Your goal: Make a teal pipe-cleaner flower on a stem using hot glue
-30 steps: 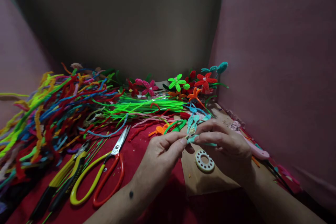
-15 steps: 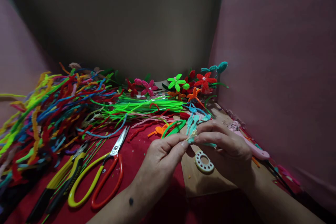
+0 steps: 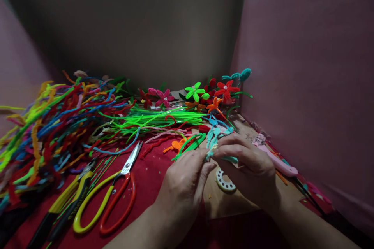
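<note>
My left hand (image 3: 184, 181) and my right hand (image 3: 247, 165) meet over the table's middle, both pinched on a small light-blue pipe-cleaner flower (image 3: 212, 137) with a pale yellow centre. The flower's petals stick up above my fingertips. A white ring with holes (image 3: 224, 183) lies on the brown board (image 3: 233, 202) just under my right hand.
Yellow-and-red scissors (image 3: 113, 192) and yellow-handled pliers (image 3: 62, 206) lie on the red cloth at the left. A big heap of coloured pipe cleaners (image 3: 55, 124) fills the left side. Finished flowers (image 3: 194, 92) stand at the back wall. A pink tool (image 3: 277, 161) lies at the right.
My left hand has turned palm-down and slid closer to the right hand, covering more of the flower's base. The right hand has hardly moved.
</note>
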Tool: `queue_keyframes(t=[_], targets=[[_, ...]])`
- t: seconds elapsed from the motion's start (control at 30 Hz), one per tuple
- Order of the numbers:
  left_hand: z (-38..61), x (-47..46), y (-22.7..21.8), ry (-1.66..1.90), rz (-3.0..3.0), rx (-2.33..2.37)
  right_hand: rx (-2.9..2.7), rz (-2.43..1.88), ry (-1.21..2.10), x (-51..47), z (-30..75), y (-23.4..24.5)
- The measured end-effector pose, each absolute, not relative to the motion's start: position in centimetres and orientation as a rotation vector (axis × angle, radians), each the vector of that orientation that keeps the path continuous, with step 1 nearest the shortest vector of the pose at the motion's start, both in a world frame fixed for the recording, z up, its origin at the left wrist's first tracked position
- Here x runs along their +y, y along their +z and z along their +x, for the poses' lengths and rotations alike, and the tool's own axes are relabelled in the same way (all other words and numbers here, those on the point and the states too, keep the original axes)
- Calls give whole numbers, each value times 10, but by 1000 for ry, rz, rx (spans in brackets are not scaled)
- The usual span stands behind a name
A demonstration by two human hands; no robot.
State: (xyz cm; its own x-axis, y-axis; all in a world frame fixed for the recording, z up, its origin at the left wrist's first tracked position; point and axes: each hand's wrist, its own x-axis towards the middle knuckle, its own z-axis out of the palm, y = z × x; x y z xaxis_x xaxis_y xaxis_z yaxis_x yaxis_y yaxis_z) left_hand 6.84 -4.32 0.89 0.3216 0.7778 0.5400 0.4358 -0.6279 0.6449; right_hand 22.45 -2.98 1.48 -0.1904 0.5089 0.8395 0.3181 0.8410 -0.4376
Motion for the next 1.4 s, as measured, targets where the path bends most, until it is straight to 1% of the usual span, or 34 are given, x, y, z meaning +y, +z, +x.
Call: queue_keyframes(t=[0.23, 0.33, 0.4, 0.5, 0.67, 0.83, 0.9, 1.07, 1.23, 1.3, 1.4], targets=[[58, -39, -1, 1228, 2419, 1049, -1799, -653, 183, -31, 217, 10], [57, -39, 1, 1200, 2390, 1083, -1817, -661, 162, -32, 218, 8], [57, -39, 6, 1182, 2249, 1128, -1804, -640, 191, -34, 220, 6], [58, -36, 14, 1122, 1887, 1155, -1671, -637, 267, -38, 226, 5], [54, -27, 21, 1054, 1344, 806, -1432, -760, 449, -31, 230, 4], [51, -21, 20, 1050, 1084, 604, -1382, -848, 705, -18, 228, 8], [51, -20, 19, 1055, 1029, 574, -1381, -853, 755, -16, 228, 11], [48, -18, 18, 1071, 951, 547, -1323, -894, 756, -3, 235, 15], [45, -18, 22, 1134, 962, 510, -1269, -1067, 763, 27, 251, -3], [44, -17, 24, 1165, 957, 514, -1371, -1190, 708, 36, 255, -12], [43, -15, 24, 1195, 946, 544, -1726, -1309, 595, 39, 257, -21]])
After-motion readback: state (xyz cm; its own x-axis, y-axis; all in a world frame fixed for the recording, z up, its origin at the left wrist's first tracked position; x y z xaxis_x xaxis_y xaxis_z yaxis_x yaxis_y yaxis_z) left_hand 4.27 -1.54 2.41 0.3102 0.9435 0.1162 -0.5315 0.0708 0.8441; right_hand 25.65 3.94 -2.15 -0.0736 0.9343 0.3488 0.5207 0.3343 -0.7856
